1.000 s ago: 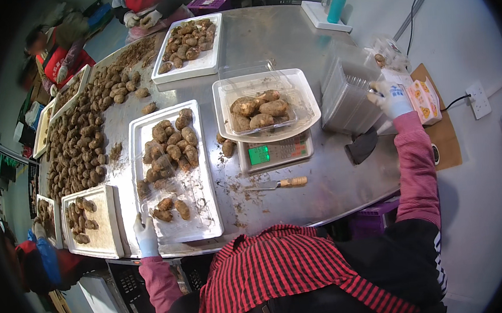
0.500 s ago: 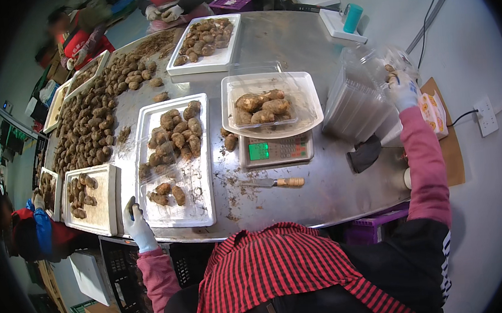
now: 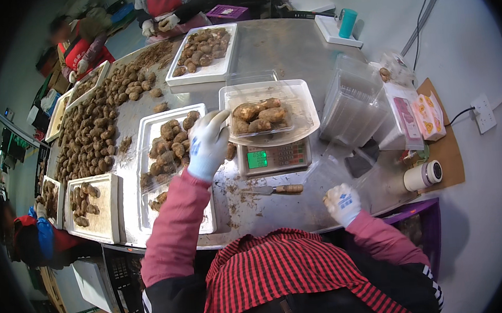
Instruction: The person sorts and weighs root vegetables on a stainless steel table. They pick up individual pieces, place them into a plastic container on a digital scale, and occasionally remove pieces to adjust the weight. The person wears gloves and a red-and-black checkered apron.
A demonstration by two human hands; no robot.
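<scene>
My left hand (image 3: 208,145), in a white glove, reaches over the left side of a white tray (image 3: 308,103) with its fingers stretched out. In that tray sits a clear plastic box of brown taro corms (image 3: 260,116), and the tray rests on a digital scale (image 3: 275,157) with a lit green display. Beneath my left arm lies a white foam tray (image 3: 208,220) of taro. My right hand (image 3: 343,203), also gloved, is closed at the edge of an empty clear plastic box (image 3: 334,171) over the table's right front.
A wooden-handled knife (image 3: 274,190) lies before the scale. Stacked clear boxes (image 3: 352,100) stand to the right, with a white flask (image 3: 423,176) nearer. A large taro pile (image 3: 89,130) covers the table's left. Co-workers' gloved hands (image 3: 160,25) show at the far side.
My left hand has come up from the table's front edge to the scale tray. My right hand has moved back from the far right toward me, bringing a clear box.
</scene>
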